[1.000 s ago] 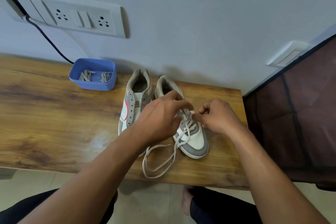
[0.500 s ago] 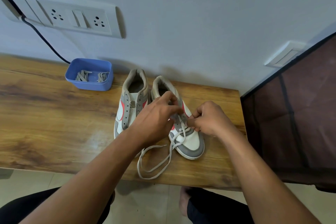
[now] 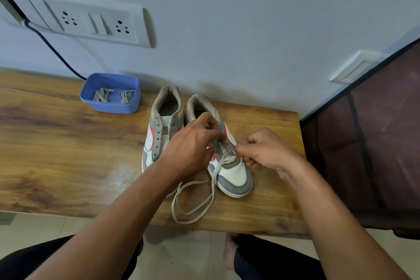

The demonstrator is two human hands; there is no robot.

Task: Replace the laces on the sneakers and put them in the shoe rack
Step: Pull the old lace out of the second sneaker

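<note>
Up top, wall (image 3: 250, 29): pale grey, and it fills the upper half of my view.
Table (image 3: 56, 154): a wood-grain top across mid-frame, from the left edge to right of centre.
Fabric unit (image 3: 375, 143): dark brown with a black frame, at the right edge just beside the table end.
Socket panel (image 3: 91, 22): white, upper left, with a black cable (image 3: 54, 52) dropping towards the table.
Left hand (image 3: 193, 150): at centre, fingers bent down over the eyelets. I can't tell whether they pinch anything.
Right hand (image 3: 266, 150): just right of centre, fingers curled in, pinching the lace at the sneaker's side.
Unlaced sneaker (image 3: 159, 141): centre, heel to the wall, eyelets bare, partly behind the left wrist.
Half-laced sneaker (image 3: 234, 173): touching its partner's right side, toe towards me. Both are on the table.
Blue tub (image 3: 113, 107): upper left of the pair, against the wall.
Lace (image 3: 193, 213): pale, crossed over the lower eyelets, with loose loops trailing to the table's front edge.
Spare laces (image 3: 102, 94): two grey bundles inside the tub.
</note>
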